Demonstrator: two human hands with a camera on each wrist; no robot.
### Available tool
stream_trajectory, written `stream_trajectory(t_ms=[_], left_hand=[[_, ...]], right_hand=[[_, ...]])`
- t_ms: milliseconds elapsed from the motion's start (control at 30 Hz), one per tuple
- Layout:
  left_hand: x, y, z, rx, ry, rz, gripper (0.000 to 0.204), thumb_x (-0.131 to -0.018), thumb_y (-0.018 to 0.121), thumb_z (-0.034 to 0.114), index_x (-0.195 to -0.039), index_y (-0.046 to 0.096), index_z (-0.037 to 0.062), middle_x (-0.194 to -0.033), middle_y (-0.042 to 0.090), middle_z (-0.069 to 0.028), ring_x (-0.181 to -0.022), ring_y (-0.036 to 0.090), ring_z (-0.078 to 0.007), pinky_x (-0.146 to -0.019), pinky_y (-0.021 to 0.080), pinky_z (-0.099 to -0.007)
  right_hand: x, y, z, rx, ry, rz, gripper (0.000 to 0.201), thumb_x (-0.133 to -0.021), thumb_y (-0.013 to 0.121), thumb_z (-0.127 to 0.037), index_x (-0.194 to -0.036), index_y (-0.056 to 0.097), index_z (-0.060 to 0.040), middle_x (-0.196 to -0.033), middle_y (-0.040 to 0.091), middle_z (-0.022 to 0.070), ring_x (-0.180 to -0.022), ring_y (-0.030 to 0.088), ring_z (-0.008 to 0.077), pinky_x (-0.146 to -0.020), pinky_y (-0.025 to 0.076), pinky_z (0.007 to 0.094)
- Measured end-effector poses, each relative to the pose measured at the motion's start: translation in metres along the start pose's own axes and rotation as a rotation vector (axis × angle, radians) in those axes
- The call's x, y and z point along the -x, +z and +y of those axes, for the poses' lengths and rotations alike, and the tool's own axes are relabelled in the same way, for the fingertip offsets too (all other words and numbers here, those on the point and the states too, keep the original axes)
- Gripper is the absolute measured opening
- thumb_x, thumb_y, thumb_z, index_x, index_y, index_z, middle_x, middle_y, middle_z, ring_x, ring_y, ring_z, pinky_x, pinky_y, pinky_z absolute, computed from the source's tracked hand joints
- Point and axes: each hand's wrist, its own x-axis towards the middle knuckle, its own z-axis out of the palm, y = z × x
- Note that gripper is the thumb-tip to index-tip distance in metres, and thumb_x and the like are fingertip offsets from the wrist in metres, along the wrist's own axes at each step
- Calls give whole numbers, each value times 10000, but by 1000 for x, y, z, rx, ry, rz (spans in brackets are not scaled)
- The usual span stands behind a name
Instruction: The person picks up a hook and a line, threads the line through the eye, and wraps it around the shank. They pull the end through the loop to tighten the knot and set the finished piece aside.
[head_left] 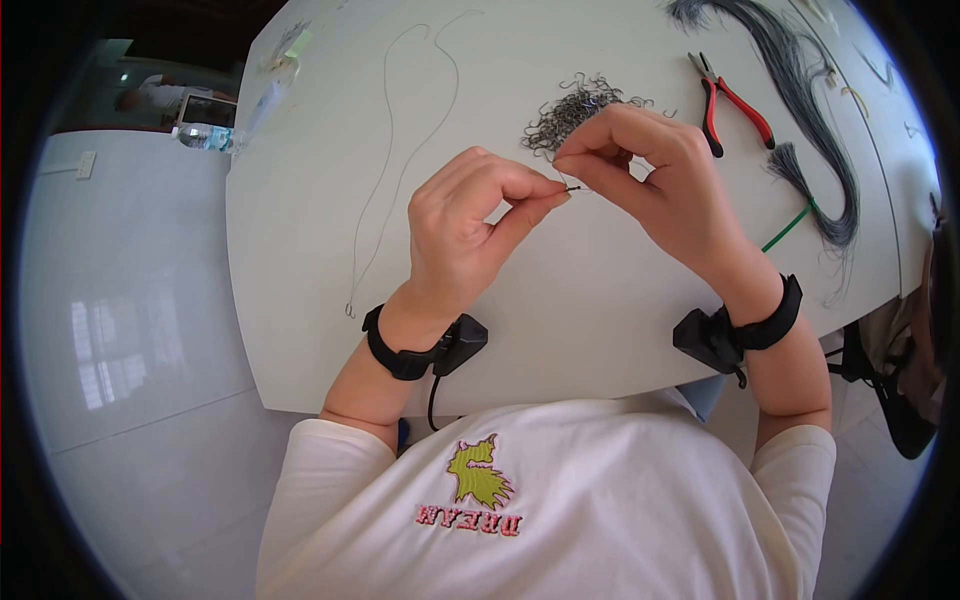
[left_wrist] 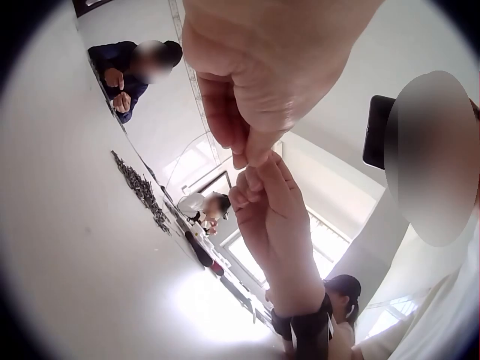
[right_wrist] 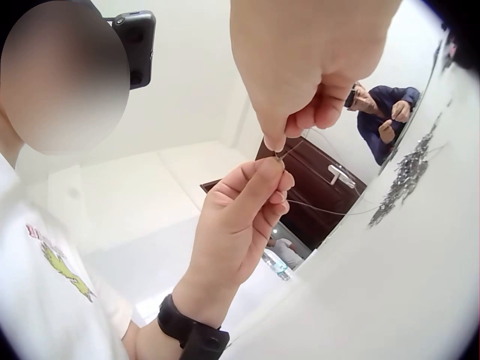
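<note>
My left hand (head_left: 455, 225) pinches a small dark hook (head_left: 573, 188) between thumb and forefinger, its end sticking out past the fingertips. Just right of it, my right hand (head_left: 670, 185) holds its thumb and forefinger pressed together on a thin line. In the right wrist view the line (right_wrist: 330, 211) loops out beside the left hand (right_wrist: 238, 217), and the right hand (right_wrist: 307, 64) is directly above, fingertips almost touching it. The left wrist view shows both hands meeting at the fingertips, the small parts hidden there. Behind the hands lies a pile of hooks (head_left: 560, 122).
Red-handled pliers (head_left: 711, 92) and a long bundle of grey line (head_left: 825, 150) lie at the right on the white table (head_left: 300, 200). A looped line with a hook (head_left: 350, 309) lies at the left. A bottle (head_left: 207, 137) shows beyond the left edge. Another person (left_wrist: 127, 75) sits across.
</note>
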Motion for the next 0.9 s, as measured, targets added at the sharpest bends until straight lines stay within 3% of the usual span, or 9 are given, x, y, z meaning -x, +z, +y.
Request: stream_trajectory(t_ms=[167,367,633,867,900], left_hand=[[0,0,-1,10,68,29,159,-753,774,-68,-821,670,32,-791,690,-52,-693,621,-148,-593,485,-242],[3,-2,-3,36,131,100,165,-789,742,-86,-874,655,26,-834,690,-50,-719,612,-140,-632,476,-239],[11,3,0,494,-356,282,69,-937,655,45,-983,620,7,-922,685,-81,-821,658,-129,-755,533,-255],[12,8,2,632,-454,283,111,-952,657,118,-1014,632,29,-956,694,-85,-822,630,-105,-773,513,-237],[11,6,3,728,-557,268,120,-957,654,142,-1018,634,41,-975,693,-72,-830,620,-102,-769,504,-223]], right_hand=[[1,2,4,-204,232,-82,134,-892,705,-135,-865,671,-8,-659,595,1,-588,496,58,-542,406,219],[4,8,4,-468,415,-140,168,-908,699,-190,-862,676,-30,-622,533,-31,-574,442,32,-520,351,219],[3,5,-7,-345,443,-238,144,-900,682,-162,-851,676,-27,-548,469,-36,-518,367,43,-492,310,240],[9,13,-8,-111,238,-179,31,-857,688,-85,-867,690,-55,-544,513,33,-475,421,107,-475,371,267],[10,14,-6,-111,238,-179,31,-857,688,-85,-867,690,-55,-544,513,33,-475,421,107,-475,371,267]])
